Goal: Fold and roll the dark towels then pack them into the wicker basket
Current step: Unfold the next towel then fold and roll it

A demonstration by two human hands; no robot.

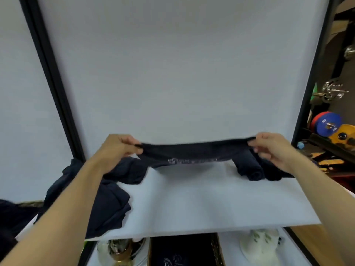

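Head view: wicker basket (218,252) sits below desk (192,198) near edge. At left edge, loose dark towels (107,204) heaped. Above centre, left hand (119,148) and right hand (269,148) each pinch 1 end of stretched dark towel (194,152). Near right edge, 2 rolled towels (251,167).

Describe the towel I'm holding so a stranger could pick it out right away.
Above the far part of the white table, the left hand and right hand are raised. The dark towel is pulled taut between them, unlike the heap at left and the rolls at right.
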